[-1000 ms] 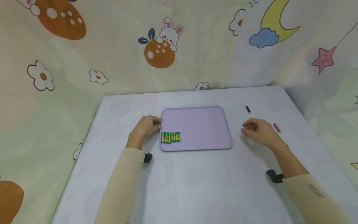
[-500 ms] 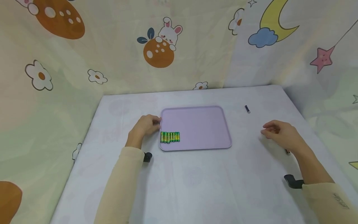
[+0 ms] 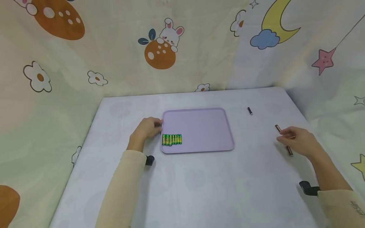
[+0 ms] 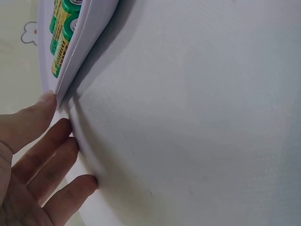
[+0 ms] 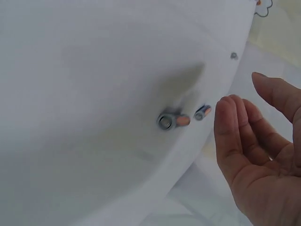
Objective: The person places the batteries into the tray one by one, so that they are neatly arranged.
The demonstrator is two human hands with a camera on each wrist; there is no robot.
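Note:
At the left edge of the lilac tray [image 3: 199,126] my left hand [image 3: 148,127] rests, its thumb touching the rim in the left wrist view and the fingers loosely extended beside it. A row of several green-and-yellow batteries [image 3: 171,139] lies in the tray's near left corner. My right hand [image 3: 300,141] hovers over the table with nothing between thumb and fingers. Below it lies a copper-and-dark battery [image 3: 289,151], partly covered by the hand in the head view. A second copper-and-dark battery [image 3: 278,128] lies just beyond the fingertips.
A dark battery [image 3: 250,110] with a silvery end lies right of the tray, farther back. The white-covered table [image 3: 199,190] meets a patterned cloth backdrop [image 3: 119,47] behind. Black camera mounts [image 3: 309,188] sit at both wrists.
My right hand has moved right, away from the tray, and slightly nearer the table's front. It uncovers the farther copper battery and part of the nearer one. The left hand stays at the tray.

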